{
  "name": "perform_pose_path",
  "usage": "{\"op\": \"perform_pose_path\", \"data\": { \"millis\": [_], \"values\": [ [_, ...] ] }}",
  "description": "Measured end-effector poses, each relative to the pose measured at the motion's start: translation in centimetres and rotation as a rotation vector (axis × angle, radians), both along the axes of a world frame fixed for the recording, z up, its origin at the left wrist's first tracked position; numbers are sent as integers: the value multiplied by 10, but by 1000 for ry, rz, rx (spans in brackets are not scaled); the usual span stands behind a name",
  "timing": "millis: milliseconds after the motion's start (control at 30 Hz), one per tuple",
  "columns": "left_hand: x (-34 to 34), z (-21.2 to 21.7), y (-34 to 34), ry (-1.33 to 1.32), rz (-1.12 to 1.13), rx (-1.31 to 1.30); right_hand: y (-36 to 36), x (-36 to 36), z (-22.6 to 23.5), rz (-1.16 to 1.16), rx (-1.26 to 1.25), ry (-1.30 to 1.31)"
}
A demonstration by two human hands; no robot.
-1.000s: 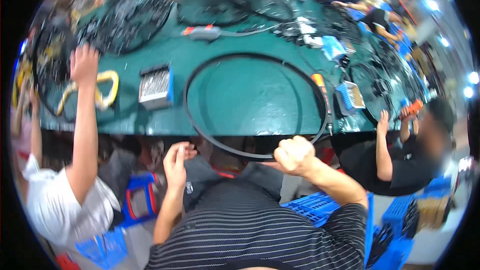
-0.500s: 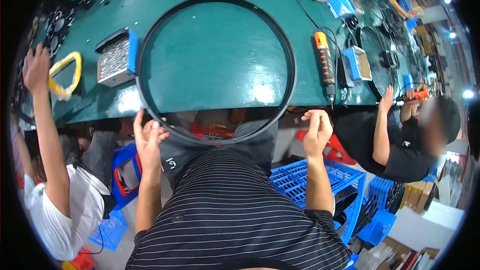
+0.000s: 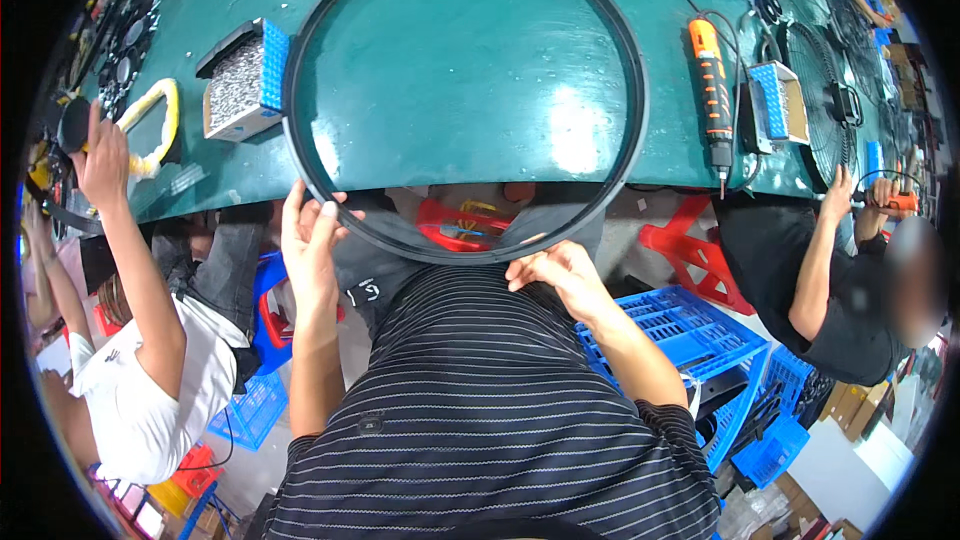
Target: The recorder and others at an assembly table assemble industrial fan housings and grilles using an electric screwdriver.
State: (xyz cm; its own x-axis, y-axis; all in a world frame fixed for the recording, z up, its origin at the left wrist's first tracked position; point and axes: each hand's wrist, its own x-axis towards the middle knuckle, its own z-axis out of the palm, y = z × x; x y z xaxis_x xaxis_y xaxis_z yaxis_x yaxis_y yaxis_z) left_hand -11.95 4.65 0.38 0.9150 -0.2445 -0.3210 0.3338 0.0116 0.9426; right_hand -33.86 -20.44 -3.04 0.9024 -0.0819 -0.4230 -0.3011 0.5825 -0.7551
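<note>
A large thin black hoop (image 3: 637, 90) lies on the green table, its near part jutting out over the edge toward my body. My left hand (image 3: 312, 245) grips the hoop at its near left, thumb on one side and fingers on the other. At the near rim, right of the middle, my right hand (image 3: 560, 275) has its fingers bent around the hoop, a fingertip showing on the inner side. Part of that grip is hidden by the rim.
An open box of small metal parts (image 3: 235, 90) stands left of the hoop, near a yellow loop (image 3: 165, 125). An orange and black electric screwdriver (image 3: 712, 90) and another small box (image 3: 785, 105) lie on the right. Co-workers sit on both sides; a blue crate stand (image 3: 680, 330) is below right.
My right hand has moved left from open air to the hoop's near rim. The hoop looks larger and nearer. The left co-worker's hand now has a dark round part by it.
</note>
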Motion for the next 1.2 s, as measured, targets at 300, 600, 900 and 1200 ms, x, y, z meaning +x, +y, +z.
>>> {"op": "perform_pose_path", "data": {
  "millis": [300, 600, 900, 1200],
  "values": [
    [-7, 7, 6, 14, -160, -176, 12, 11, 24, -189, 10, 40],
    [7, 18, -3, 137, -215, -460, -30, -9, 49, -347, 8, -93],
    [68, 21, -42, 244, -223, -501, -83, -36, 61, -499, -110, -66],
    [80, 30, -73, 437, -284, -665, -75, -21, 64, -818, -13, -64]
  ]
}}
